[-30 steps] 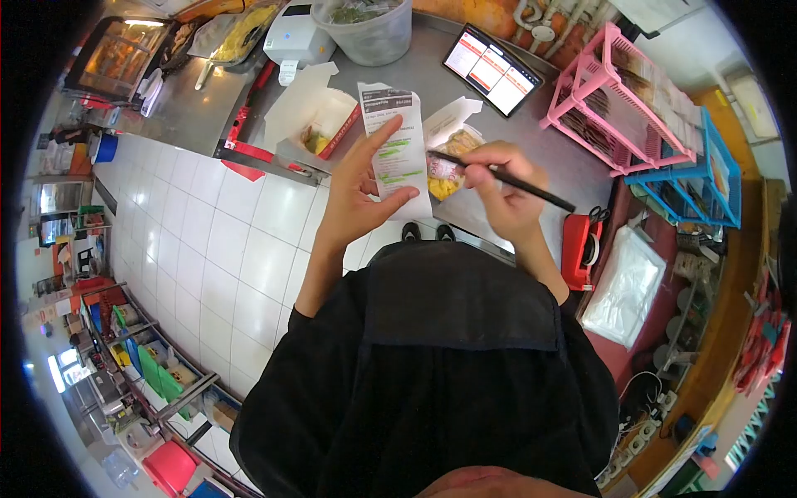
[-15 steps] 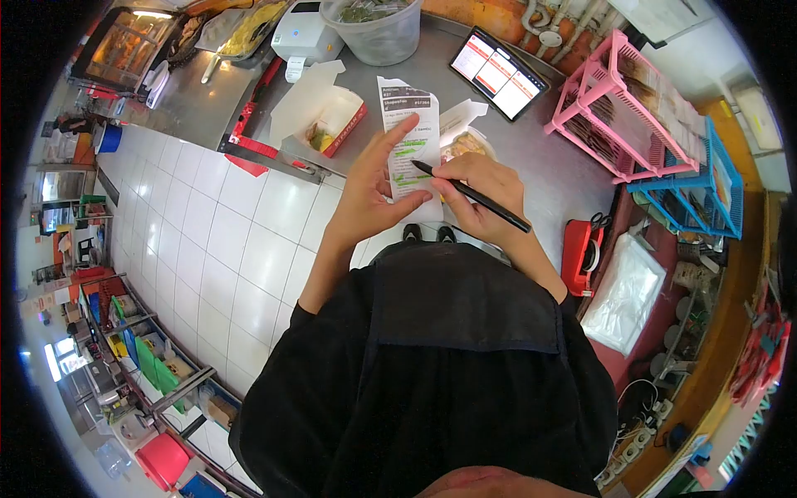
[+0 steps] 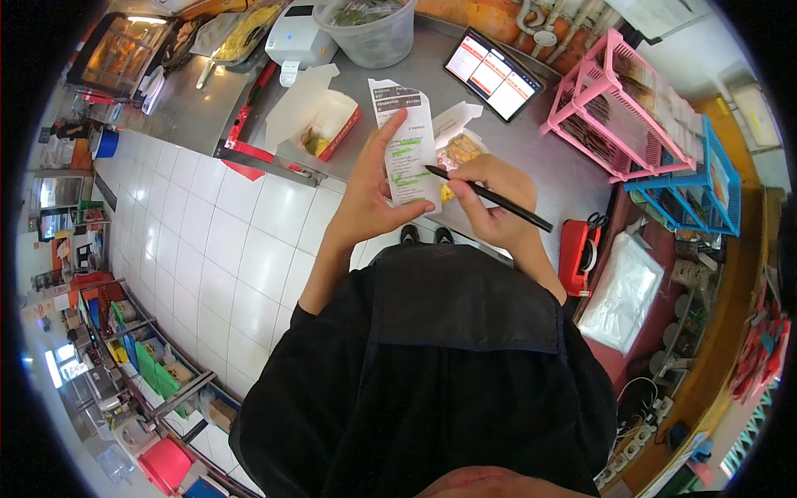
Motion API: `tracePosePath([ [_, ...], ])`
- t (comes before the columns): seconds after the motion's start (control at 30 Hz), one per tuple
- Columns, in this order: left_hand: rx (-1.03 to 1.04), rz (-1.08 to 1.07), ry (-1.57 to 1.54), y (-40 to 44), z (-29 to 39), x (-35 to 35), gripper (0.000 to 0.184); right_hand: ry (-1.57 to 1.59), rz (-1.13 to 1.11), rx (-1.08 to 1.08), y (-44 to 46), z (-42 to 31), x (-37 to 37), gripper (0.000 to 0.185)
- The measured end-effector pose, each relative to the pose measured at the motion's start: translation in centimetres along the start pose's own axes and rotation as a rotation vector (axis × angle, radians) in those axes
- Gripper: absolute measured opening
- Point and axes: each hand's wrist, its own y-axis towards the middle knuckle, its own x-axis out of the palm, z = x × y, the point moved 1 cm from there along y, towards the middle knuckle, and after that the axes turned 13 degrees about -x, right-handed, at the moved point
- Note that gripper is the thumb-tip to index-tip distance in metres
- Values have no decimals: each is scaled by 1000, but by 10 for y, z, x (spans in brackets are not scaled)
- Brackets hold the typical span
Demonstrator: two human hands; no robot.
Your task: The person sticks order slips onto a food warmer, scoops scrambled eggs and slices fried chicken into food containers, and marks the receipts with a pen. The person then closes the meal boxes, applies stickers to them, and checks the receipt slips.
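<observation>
A printed paper receipt (image 3: 413, 133) with green highlighted lines is held up by my left hand (image 3: 374, 187), thumb and fingers lying across its face. My right hand (image 3: 498, 199) grips a black pen (image 3: 502, 202), its tip close to the receipt's right edge; whether it touches the paper I cannot tell. Behind the receipt, an opened food box (image 3: 458, 149) is partly hidden by the paper and my right hand. To the left of my left hand stands another opened takeaway box (image 3: 340, 133), red and white, with some food inside.
On the steel counter (image 3: 573, 174) are a label printer (image 3: 300, 37), a plastic tub (image 3: 378, 37) and a tablet (image 3: 494, 75). Pink racks (image 3: 610, 124), a red tape dispenser (image 3: 579, 257) and plastic bags (image 3: 623, 295) stand at the right. Tiled floor (image 3: 224, 241) lies to the left.
My right hand and the pen have shifted slightly right, away from the middle of the receipt toward its edge. The receipt has tilted a little; my left hand still holds it.
</observation>
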Motion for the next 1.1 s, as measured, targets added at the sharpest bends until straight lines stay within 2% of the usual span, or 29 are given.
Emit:
tracePosePath([
  [0.1, -16, 16, 117, 3, -6, -1, 100, -5, 54, 38, -5, 2, -8, 8],
  [0.17, -127, -85, -123, 2, -7, 2, 95, -32, 96, 97, -11, 1, -12, 9],
  [0.3, -73, -105, -12, 8, -10, 1, 93, 10, 202, 173, -28, 4, -21, 10],
  [0.37, -66, -138, 95, 11, -13, 2, 99, 70, 182, 282, -32, 1, -27, 11],
  [0.5, -67, -181, -15, 16, -15, 15, 92, -35, 65, 166, -21, -5, -25, 7],
  [0.63, -172, -267, -92, 21, -13, 23, 98, -48, 22, 264, -24, -3, -23, 7],
  [0.7, -226, -320, -154, 23, -13, 28, 98, -137, 91, 318, -25, -4, -26, 11],
  [0.8, -213, -361, -159, 29, -19, 33, 96, -163, 70, 348, -29, -5, -37, 9],
  [0.83, -124, -299, 33, 31, -24, 29, 95, -183, 79, 360, -35, -2, -47, 9],
  [0.87, -28, -242, 218, 34, -31, 25, 94, -375, 134, 377, -47, 3, -66, 10],
  [0.9, -124, -225, 127, 40, -48, 14, 91, -577, 187, 398, -61, 6, -88, 14],
  [0.93, -25, -145, 288, 47, -53, 1, 85, -718, 278, 490, -76, 10, -113, 21],
  [0.97, -75, -73, 241, 54, -63, -15, 72, -831, 191, 787, -105, 10, -144, 26],
  [1.0, -48, -2, 434, 65, -72, -33, 62, -842, 143, 1040, -126, 10, -171, 28],
  [1.03, 20, 48, 485, 76, -93, -55, 55, -1118, -38, 1001, -162, 19, -194, 29],
  [1.07, -116, 58, 354, 87, -115, -77, 54, -1180, -255, 1192, -185, 18, -207, 38],
  [1.1, -192, 42, 199, 96, -126, -88, 55, -1196, -382, 1319, -218, 25, -220, 35],
])
